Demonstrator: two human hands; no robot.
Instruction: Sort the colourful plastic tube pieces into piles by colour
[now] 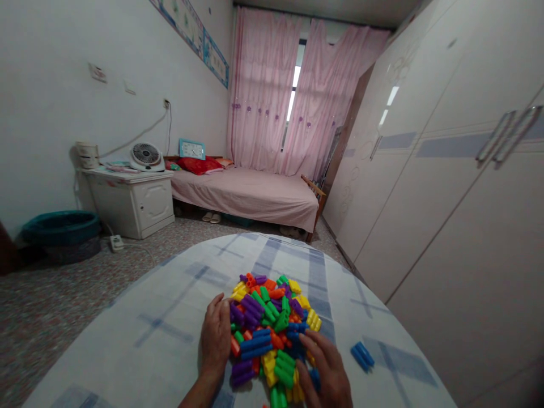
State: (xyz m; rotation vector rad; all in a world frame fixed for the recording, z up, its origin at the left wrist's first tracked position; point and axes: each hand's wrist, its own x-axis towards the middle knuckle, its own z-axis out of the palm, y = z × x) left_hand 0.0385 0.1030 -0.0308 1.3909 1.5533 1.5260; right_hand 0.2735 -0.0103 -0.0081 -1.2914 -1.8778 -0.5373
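Note:
A heap of plastic building pieces point(266, 309) in purple, green, yellow, orange and blue lies on the cloth-covered table point(178, 317). Many look like short tubes joined side by side. My left hand point(216, 334) rests cupped along the heap's left edge, fingers stretched and holding nothing visible. On the right side, my right hand point(326, 368) reaches over the heap with thumb and forefinger apart, fingertips at some blue pieces. No piece is plainly gripped, and its palm hides part of the heap. A separate blue piece point(362, 357) lies to the right of that hand.
Past the table's rounded far edge stands a bed point(255, 190) with a pink cover. A white cabinet point(140, 198) with a small fan point(147, 156) and a lined bin point(62, 229) are at left. A tall wardrobe point(425, 187) runs along the right.

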